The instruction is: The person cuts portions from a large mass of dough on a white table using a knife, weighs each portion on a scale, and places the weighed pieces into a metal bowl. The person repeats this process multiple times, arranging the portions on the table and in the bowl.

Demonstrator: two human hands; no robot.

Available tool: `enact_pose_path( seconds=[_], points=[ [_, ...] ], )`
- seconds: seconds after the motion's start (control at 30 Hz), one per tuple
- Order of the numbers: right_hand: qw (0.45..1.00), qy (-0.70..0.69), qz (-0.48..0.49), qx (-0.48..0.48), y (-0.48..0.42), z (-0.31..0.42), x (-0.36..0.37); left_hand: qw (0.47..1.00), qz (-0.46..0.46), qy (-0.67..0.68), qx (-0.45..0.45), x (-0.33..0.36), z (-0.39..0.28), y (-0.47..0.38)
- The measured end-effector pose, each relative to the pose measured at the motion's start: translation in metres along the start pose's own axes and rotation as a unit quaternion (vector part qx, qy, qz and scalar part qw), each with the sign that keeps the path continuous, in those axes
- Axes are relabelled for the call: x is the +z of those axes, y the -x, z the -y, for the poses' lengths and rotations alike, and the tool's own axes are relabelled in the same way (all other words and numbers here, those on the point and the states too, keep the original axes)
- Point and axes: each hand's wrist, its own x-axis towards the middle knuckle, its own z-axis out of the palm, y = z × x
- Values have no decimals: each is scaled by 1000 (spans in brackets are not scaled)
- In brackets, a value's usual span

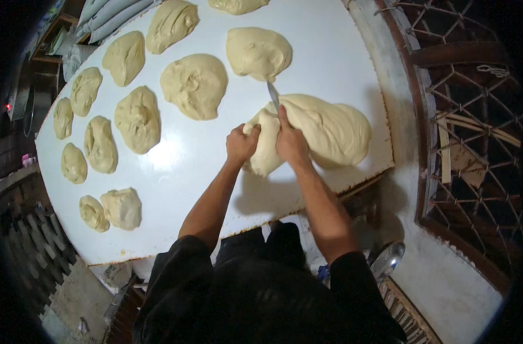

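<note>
My right hand (290, 139) grips a knife (273, 94), its blade pointing away from me, with the index finger stretched along it. The blade lies between a large mass of pale dough (330, 129) on the right and a smaller dough portion (266, 142) on the left. My left hand (243, 144) is closed on the left edge of that smaller portion. Beyond the knife tip lies a rounded dough piece (259, 51), and another dough piece (195, 86) rests to its left. The handle is hidden in my right hand.
Several more dough pieces (137, 120) are spread over the left and far parts of the white table (180, 193). Two pieces touch at the near left, one a paler lump (122, 209). The table's rusty edge runs before me; a wall and a barred window (476, 129) stand right.
</note>
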Motion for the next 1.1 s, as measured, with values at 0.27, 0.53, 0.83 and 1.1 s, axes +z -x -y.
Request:
enact_pose_path(
  seconds=[0.27,0.53,0.83,1.1],
  points=[
    [995,-11,-74,-68,130,-49,49,998,-34,45,6,-19,10,13],
    [992,-47,-46,-108,45,-37,39,923,-95,353,-123,-11,68,62],
    [986,-13,-93,-139,50,-57,79,829,-135,521,-155,11,70,111],
    [976,-205,-19,-65,289,-139,148,938,25,-59,339,-40,6,161]
  ],
)
